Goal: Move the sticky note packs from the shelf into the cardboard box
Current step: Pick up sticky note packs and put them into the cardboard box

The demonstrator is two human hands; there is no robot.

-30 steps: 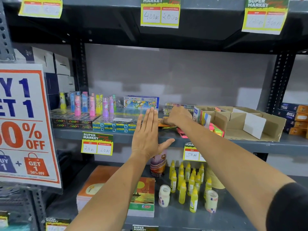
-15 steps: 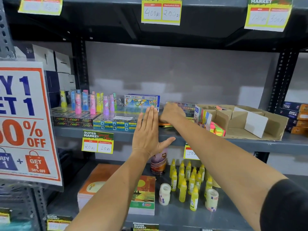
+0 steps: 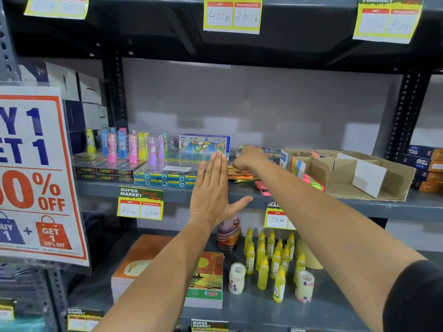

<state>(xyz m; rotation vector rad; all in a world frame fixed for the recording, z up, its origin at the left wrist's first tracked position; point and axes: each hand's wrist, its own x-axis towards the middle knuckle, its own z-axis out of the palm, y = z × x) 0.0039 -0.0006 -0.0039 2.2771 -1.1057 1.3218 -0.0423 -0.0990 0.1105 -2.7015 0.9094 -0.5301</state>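
Orange and yellow sticky note packs (image 3: 241, 175) lie flat on the grey shelf (image 3: 359, 207), and a pink pack (image 3: 262, 188) lies at its front edge. More packs are stacked at the back (image 3: 268, 149). My right hand (image 3: 249, 159) reaches over the flat packs toward the back stack, fingers curled down and hidden. The open cardboard box (image 3: 393, 178) with dividers stands to the right, with colourful packs (image 3: 293, 164) upright in its left compartment and pink-green ones (image 3: 314, 183) leaning at its front. My left hand (image 3: 213, 188) is raised flat before the shelf, holding nothing.
Left on the same shelf are neon boxes (image 3: 105, 174), blue packets (image 3: 165, 178), upright coloured tubes (image 3: 134, 147) and a crayon box (image 3: 203, 143). A sale poster (image 3: 36, 176) hangs at left. The lower shelf holds notebooks (image 3: 206, 279), yellow glue bottles (image 3: 271, 255) and tape rolls (image 3: 304, 286).
My right hand has moved from the packs near the shelf's front farther back toward the rear stack. My left hand has stayed flat and risen slightly.
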